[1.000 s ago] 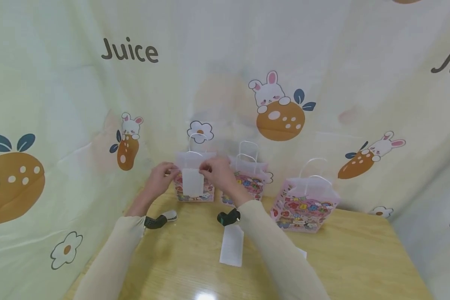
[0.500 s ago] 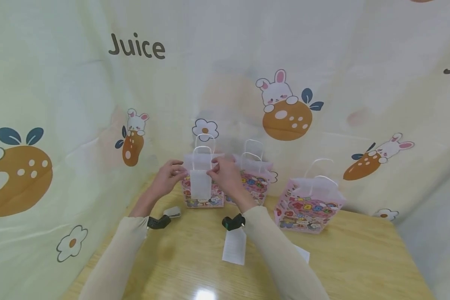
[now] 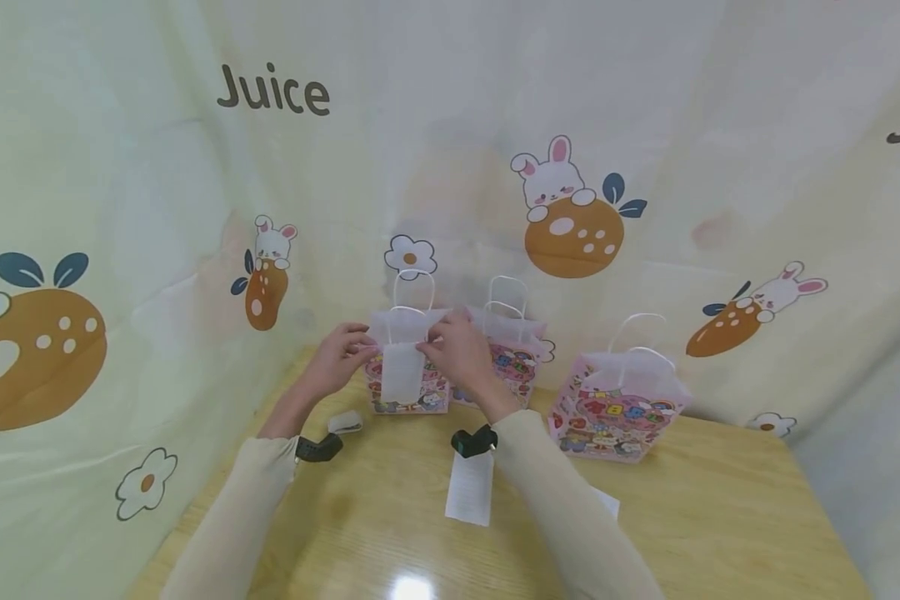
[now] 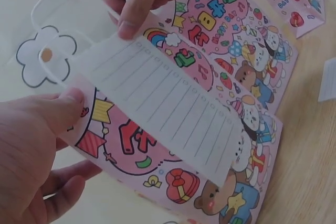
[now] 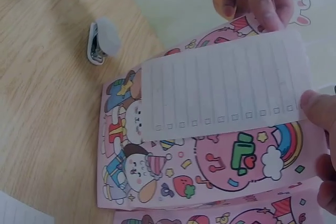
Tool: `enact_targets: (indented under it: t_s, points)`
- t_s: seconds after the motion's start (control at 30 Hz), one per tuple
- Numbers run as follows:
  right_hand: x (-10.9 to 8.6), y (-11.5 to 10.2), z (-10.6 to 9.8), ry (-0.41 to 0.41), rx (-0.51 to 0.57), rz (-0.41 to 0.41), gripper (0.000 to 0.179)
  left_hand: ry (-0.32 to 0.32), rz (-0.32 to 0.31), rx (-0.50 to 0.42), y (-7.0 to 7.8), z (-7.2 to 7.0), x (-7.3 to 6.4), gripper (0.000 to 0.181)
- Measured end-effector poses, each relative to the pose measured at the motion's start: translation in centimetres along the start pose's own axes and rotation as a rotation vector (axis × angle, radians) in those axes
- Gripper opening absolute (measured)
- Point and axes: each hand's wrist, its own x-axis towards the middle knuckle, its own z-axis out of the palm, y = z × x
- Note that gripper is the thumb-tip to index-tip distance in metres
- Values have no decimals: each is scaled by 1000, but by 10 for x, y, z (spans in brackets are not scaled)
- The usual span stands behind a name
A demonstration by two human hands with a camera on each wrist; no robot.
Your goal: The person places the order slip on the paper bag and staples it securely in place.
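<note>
In the head view, a white checklist slip (image 3: pixel 402 373) lies against the front of the leftmost pink cartoon gift bag (image 3: pixel 427 405), just below its handle. My right hand (image 3: pixel 459 354) pinches the slip's upper right corner, thumb on the front. On the opposite side, my left hand (image 3: pixel 339 360) holds the bag's upper edge; the left wrist view shows its thumb on the front, the other fingers behind. Ruled lines and a row of small boxes mark the slip (image 5: pixel 226 85) in the right wrist view. A small white stapler (image 5: pixel 106 37) rests on the table beside the bag.
Two similar bags stand to the right, a middle bag (image 3: pixel 516 367) close by and another bag (image 3: pixel 615 417) farther along. A second paper slip (image 3: pixel 470 492) lies on the wooden table (image 3: pixel 727 508), and a third slip (image 3: pixel 607 502) shows past my right sleeve. A printed curtain (image 3: pixel 450 192) hangs behind.
The head view has shifted slightly, moving the scene right. The front handle of the left bag rose, then dipped a little behind the slip. My right hand keeps its pinch on the slip.
</note>
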Motion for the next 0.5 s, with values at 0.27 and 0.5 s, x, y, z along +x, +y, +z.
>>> enact_targets:
  t_s: [0.27, 0.5]
  points:
    - [3, 5, -3, 14, 9, -70, 20, 63, 5, 91, 9, 7, 7, 24]
    - [10, 5, -1, -45, -3, -72, 19, 130, 5, 5, 8, 17, 11, 19]
